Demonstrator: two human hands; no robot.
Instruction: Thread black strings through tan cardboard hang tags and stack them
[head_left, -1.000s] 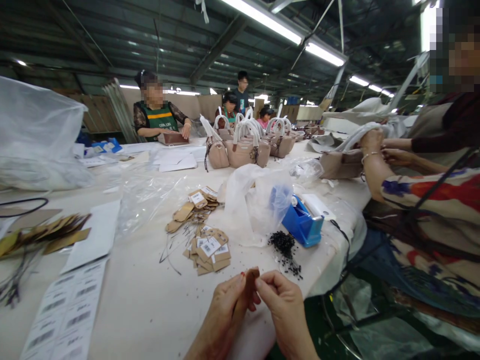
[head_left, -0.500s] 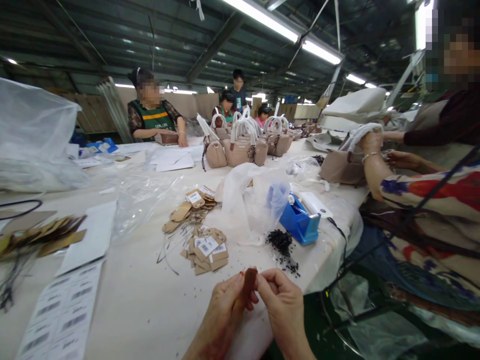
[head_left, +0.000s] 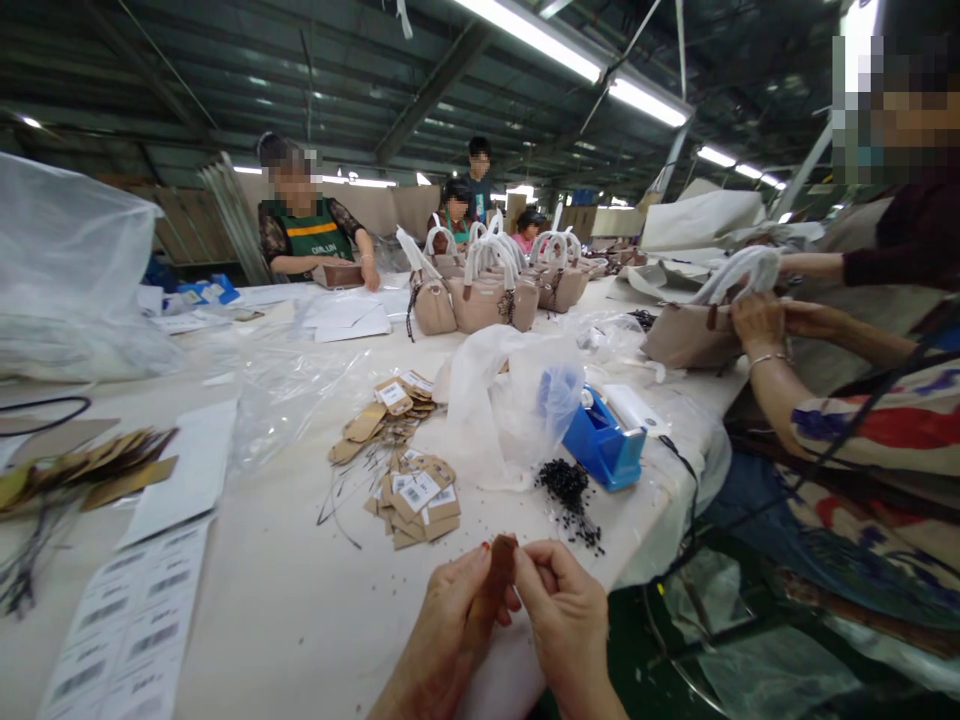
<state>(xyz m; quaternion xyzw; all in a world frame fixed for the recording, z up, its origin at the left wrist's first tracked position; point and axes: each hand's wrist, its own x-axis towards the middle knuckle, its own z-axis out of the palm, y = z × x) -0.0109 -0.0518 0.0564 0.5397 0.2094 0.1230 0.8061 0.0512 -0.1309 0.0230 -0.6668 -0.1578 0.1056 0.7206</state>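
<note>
My left hand (head_left: 448, 630) and my right hand (head_left: 567, 618) meet at the near edge of the white table (head_left: 300, 610), both pinching a small brown tag (head_left: 499, 560) held upright between the fingertips. Just beyond them lies a pile of brown tags with barcode stickers (head_left: 415, 497) and a second pile (head_left: 386, 408) with thin black strings. A heap of small black fasteners (head_left: 571, 490) lies to the right of the tags.
A blue tape dispenser (head_left: 604, 448) and a crumpled clear bag (head_left: 510, 400) sit mid-table. Sticker sheets (head_left: 127, 630) lie at left. Tan handbags (head_left: 487, 295) stand further back. A person at right handles a handbag (head_left: 694, 335); others work at the far end.
My hands keep holding the tag almost still. The person at right has lowered a forearm and shifted hands on the handbag's white handles.
</note>
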